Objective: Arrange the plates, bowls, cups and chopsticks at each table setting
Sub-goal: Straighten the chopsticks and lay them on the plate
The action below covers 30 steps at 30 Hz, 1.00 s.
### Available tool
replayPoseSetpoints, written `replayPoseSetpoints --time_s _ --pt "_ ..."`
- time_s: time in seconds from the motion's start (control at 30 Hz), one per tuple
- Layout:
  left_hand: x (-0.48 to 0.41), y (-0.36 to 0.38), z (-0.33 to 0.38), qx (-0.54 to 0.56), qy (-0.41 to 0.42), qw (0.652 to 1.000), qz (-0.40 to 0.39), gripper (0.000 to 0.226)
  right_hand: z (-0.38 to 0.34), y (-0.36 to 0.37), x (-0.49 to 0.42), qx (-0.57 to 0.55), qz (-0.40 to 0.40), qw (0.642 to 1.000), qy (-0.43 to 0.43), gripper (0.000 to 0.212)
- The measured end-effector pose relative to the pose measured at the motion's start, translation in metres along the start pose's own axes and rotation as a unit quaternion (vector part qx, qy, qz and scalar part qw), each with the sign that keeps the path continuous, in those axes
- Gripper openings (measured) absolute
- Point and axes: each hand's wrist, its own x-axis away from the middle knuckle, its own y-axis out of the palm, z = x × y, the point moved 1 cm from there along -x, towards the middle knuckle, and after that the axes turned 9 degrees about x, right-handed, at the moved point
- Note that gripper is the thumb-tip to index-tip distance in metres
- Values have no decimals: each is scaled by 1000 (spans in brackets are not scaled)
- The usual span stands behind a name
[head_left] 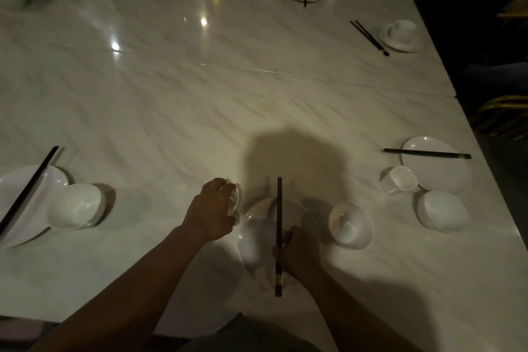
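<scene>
Your right hand (297,254) pinches the black chopsticks (279,234) over the near plate (257,240); your left hand (213,208) wraps a white cup (233,198) just left. A bowl (351,226) sits right.

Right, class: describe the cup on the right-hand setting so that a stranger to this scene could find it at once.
Start at the marble table and go to its right edge, to the near plate with chopsticks laid across its top. The cup sits against that plate's left rim, above a white bowl. Unlike the upright cups elsewhere, it lies tipped on its side.
</scene>
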Motion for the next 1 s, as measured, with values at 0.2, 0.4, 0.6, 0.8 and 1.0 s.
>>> replayPoseSetpoints --time_s 0.2,0.4,0.6,0.8,1.0 --pt "-2 -2 -3 11 3 1000 2 77 -3 -3 1 17 13 1000 -14 29" --pt "-6 -1 -6 16 3 1000 -6 80 -2 -3 1 1 12 1000 -1 27" --pt "-9 2 -12 12 -2 1000 -26 85 0 -3 1 13 24 1000 -7 29" --pt "-9 1 -18 30 10 999 -29 78 5 -40 3 -29 93 993 -68 21" --pt "9 -3 -20 18 25 998 -46 73 35 -97 -9 15 234 966 -110 15"
